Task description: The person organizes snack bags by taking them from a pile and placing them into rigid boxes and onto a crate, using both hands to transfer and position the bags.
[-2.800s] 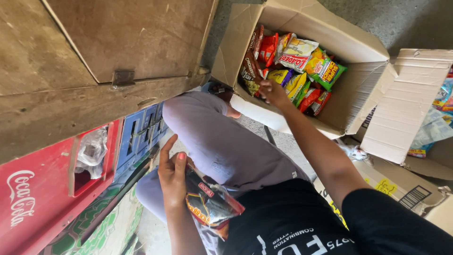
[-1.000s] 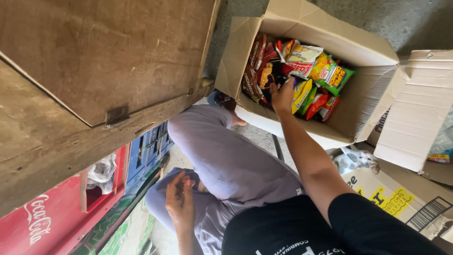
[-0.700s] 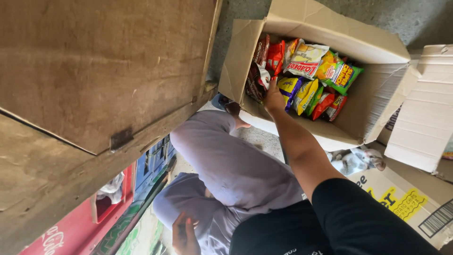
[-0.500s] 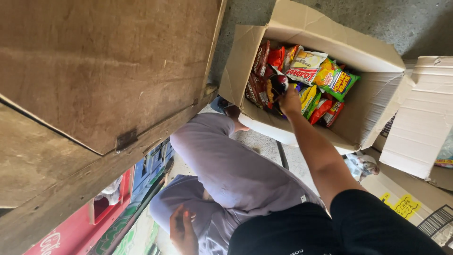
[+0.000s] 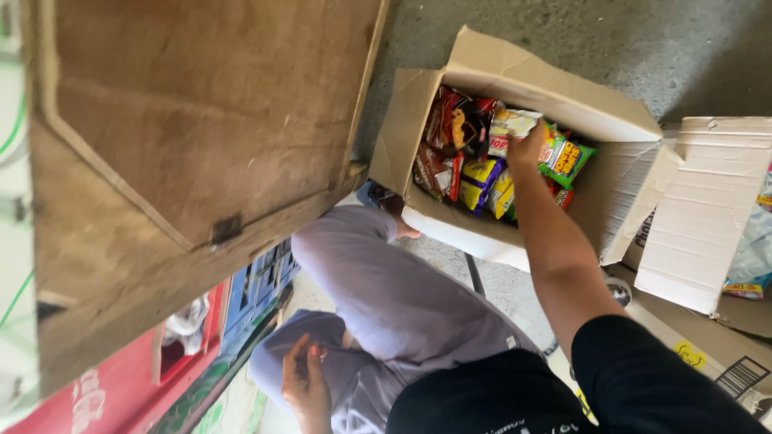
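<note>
Head view: right hand (image 5: pixel 527 149) reaches into the open brown cardboard box (image 5: pixel 515 68) — fingers closing among colourful foil snack packets (image 5: pixel 482 173). Left hand (image 5: pixel 304 384) rests open, empty, on the grey-trousered knee (image 5: pixel 354 378).

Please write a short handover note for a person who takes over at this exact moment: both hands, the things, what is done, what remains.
Right hand: reaching into the open cardboard box, on the snack packets; grip not clear.
Left hand: resting on the lap, holding nothing visible.
Done: box open, many packets inside.
Left: packets in the box are not yet taken out.
</note>
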